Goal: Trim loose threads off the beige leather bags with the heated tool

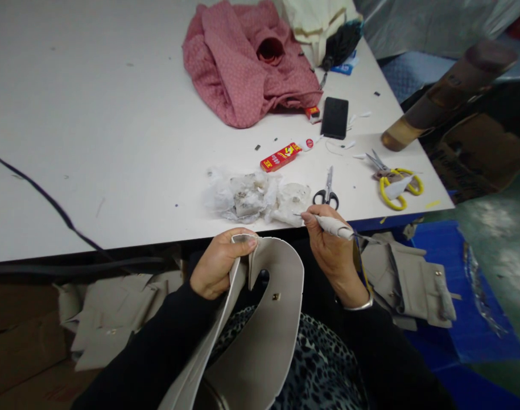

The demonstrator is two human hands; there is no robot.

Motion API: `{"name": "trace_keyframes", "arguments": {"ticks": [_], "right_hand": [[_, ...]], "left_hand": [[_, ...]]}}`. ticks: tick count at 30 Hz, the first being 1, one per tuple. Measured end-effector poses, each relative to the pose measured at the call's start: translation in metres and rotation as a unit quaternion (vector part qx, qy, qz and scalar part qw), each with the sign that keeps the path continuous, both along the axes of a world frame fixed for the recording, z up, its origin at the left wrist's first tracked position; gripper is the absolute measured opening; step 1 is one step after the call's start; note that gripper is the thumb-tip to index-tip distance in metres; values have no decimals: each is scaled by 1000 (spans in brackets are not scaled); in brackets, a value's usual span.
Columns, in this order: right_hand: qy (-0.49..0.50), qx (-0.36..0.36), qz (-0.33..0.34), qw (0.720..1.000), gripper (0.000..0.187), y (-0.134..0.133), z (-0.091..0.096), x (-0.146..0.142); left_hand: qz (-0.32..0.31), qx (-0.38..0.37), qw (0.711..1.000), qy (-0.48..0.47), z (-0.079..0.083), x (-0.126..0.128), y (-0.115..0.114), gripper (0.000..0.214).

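My left hand [219,265] is closed on the upper edge of a beige bag piece [279,324], with the thumb on top. The piece looks like leather, curves back on itself over my lap, and has a small gold-coloured metal fitting and a dark slot. Over the table's front edge, my right hand [334,259] pinches a slim tool [334,226] with a pale wrapped handle and a thin metal tip. That tip points left, apart from the bag piece, near crumpled clear plastic [251,196]. Black-handled scissors [327,193] lie just beyond my right fingers.
On the white table [93,114] are a red packet [280,158], yellow-handled scissors [399,185], a black phone-like slab [334,118], pink cloth [238,68] and a tall brown bottle [448,94]. Beige bags [413,279] lie at the lower right, more beige pieces [115,313] lower left.
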State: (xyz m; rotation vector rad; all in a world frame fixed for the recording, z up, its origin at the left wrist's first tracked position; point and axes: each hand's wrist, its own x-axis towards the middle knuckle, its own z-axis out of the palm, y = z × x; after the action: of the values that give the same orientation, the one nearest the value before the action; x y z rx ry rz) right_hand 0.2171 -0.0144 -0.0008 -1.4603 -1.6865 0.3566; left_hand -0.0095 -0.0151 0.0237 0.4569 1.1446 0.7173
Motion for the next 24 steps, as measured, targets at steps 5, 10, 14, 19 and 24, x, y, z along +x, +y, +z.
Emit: {"name": "trace_keyframes", "arguments": {"ticks": [5, 10, 14, 19, 24], "right_hand": [[-115, 29, 29, 992, 29, 4, 4, 2], [-92, 42, 26, 995, 24, -7, 9, 2], [126, -19, 25, 992, 25, -20, 16, -8], [331, -139, 83, 930, 33, -22, 12, -23], [327, -154, 87, 928, 35, -20, 7, -23]], "left_hand": [[-6, -11, 1000, -22, -5, -2, 2, 41], [-15, -14, 999, -33, -6, -3, 1, 43], [-30, -22, 998, -52, -8, -1, 2, 43], [-62, -32, 994, -86, -11, 0, 1, 39], [-55, -42, 993, -99, -12, 0, 0, 39]]}}
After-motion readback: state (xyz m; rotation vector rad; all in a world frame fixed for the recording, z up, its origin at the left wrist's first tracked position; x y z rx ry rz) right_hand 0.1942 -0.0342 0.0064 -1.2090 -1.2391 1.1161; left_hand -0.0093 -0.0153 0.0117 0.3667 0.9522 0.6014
